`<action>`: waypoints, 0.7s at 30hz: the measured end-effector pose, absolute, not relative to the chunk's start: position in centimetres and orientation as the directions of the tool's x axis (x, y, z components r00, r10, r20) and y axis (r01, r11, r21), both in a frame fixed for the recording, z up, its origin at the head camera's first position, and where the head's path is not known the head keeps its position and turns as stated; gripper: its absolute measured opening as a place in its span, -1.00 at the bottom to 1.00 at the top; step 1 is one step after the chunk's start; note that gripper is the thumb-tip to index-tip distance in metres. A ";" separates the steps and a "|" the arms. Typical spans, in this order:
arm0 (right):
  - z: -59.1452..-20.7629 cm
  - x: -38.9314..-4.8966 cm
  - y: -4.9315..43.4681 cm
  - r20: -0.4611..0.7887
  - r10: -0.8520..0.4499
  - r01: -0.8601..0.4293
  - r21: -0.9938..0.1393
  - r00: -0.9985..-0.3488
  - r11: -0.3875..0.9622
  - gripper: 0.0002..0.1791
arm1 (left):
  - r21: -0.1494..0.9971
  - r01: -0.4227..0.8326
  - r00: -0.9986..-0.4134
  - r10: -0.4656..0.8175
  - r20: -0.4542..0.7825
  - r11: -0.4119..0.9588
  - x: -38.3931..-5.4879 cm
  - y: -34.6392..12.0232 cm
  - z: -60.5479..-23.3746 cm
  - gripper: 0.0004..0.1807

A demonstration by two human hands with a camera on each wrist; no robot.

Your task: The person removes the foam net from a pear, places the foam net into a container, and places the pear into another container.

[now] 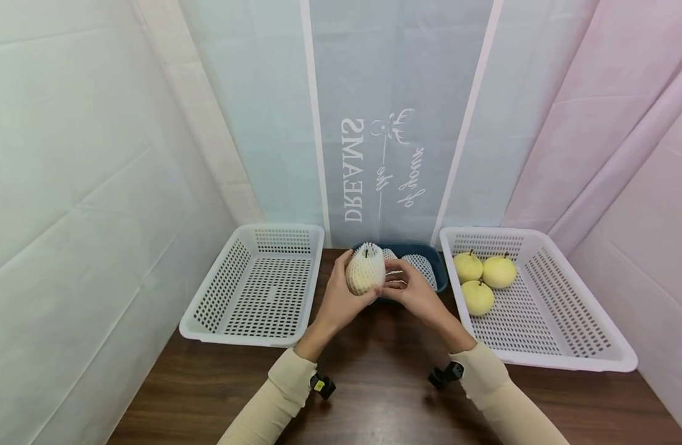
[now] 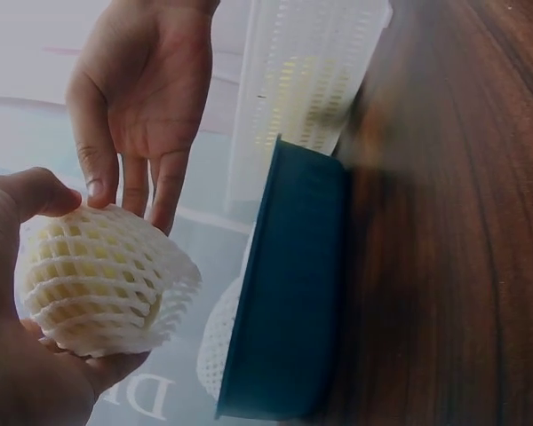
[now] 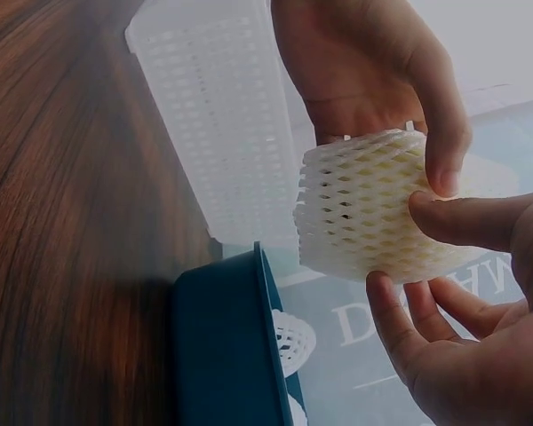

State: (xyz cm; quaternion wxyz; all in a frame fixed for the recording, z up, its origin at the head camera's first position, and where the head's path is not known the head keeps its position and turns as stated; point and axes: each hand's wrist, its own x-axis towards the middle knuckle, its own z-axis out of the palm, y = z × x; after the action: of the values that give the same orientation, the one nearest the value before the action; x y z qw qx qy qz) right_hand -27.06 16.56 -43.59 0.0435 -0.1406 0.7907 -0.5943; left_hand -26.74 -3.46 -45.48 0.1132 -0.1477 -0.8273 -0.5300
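Observation:
Between my hands is a pale yellow pear (image 1: 365, 275) in a white foam net, its stem up in the head view. My left hand (image 1: 339, 301) grips it from the left, fingers curled round the far side. From the other side, my right hand (image 1: 418, 295) holds the net with its thumb and fingertips, as the right wrist view shows. Both thumbs meet near the pear's front. Just behind the hands stands a dark blue basin (image 1: 442, 275) with white foam nets (image 1: 421, 266) in it, partly hidden by the pear and right hand.
On the left of the brown wooden table (image 1: 368, 389) stands a white perforated basket (image 1: 246, 339). A second white basket (image 1: 563, 360) on the right holds three bare yellow pears (image 1: 478, 298). A cloth-covered wall (image 1: 396, 228) rises close behind the basin.

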 end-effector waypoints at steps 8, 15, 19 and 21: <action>-43.7 -26.5 17.0 0.132 -0.275 -0.214 -0.931 -0.952 0.295 -0.32 | 0.831 0.374 -0.926 0.118 0.358 0.411 -26.3 -3.3 -46.3 -0.08; -44.0 -26.2 17.1 0.123 -0.268 -0.209 -0.924 -0.956 0.319 -0.33 | 0.833 0.384 -0.923 0.134 0.362 0.399 -26.2 -3.3 -46.9 -0.09; -44.1 -26.0 17.2 0.112 -0.270 -0.200 -0.925 -0.956 0.323 -0.32 | 0.834 0.384 -0.923 0.149 0.354 0.397 -26.1 -3.4 -47.2 -0.10; -44.2 -25.9 17.3 0.111 -0.269 -0.198 -0.925 -0.957 0.323 -0.32 | 0.837 0.385 -0.923 0.160 0.350 0.389 -26.0 -3.5 -47.3 -0.10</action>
State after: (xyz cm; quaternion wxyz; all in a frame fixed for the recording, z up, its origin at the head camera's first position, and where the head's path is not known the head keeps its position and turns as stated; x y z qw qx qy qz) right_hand -25.91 17.32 -44.21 0.0313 -0.1437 0.8128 -0.5636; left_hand -25.98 -3.45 -47.34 0.1066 -0.1649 -0.8264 -0.5278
